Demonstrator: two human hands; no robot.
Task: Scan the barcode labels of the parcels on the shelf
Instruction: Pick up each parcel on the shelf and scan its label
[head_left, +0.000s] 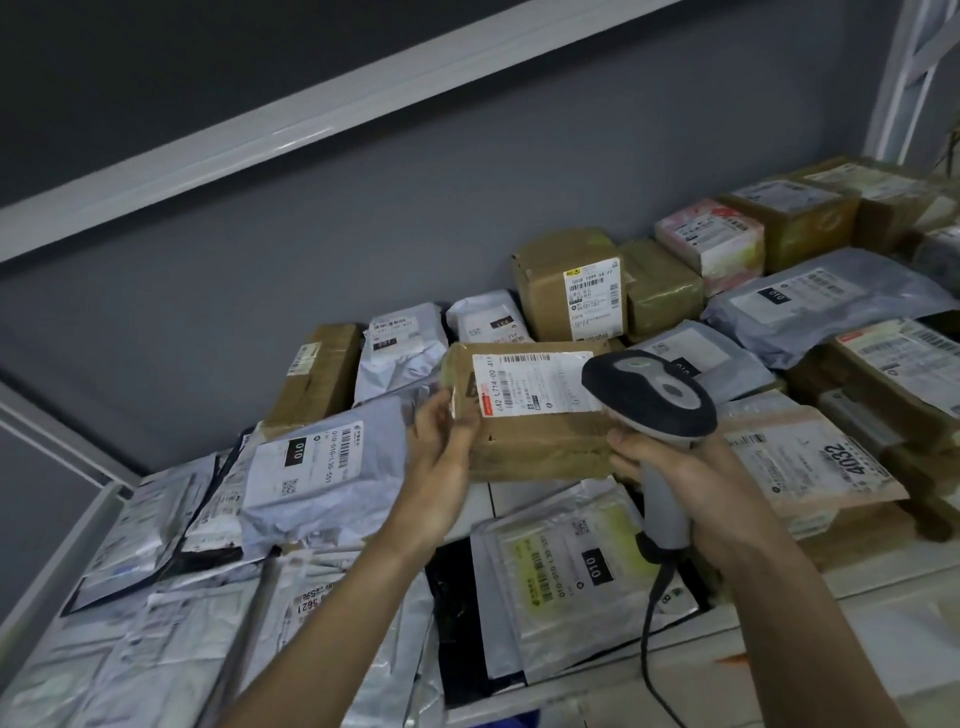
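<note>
- Left hand (441, 457): raised over the shelf, fingers and thumb curled round the left end of a brown cardboard parcel (524, 415), which it holds tilted with the labelled face toward the camera.
- Brown cardboard parcel: held above the other parcels, roughly at the middle of the view; its white barcode label (530, 384) covers most of the upper face, with a barcode strip along the top edge and a red band at the lower left corner.
- Right hand (691, 478): fingers wrapped round the grey handle of a handheld barcode scanner (654, 400).
- Handheld barcode scanner: dark head with a grey top panel, just at the right edge of the held parcel's label and overlapping the parcel's right end; a black cable (649, 629) hangs from the base of the handle down to the lower frame edge.
- Shelf (883, 597): white, carrying many parcels; grey poly mailers (322, 483) lie at the left and front, one white mailer with a yellow-green patch (576, 571) lies below the scanner, and brown boxes (571, 291) stand along the grey wall (363, 234) behind.
- Upper shelf rail (311, 119): white, running diagonally across the top of the view.
</note>
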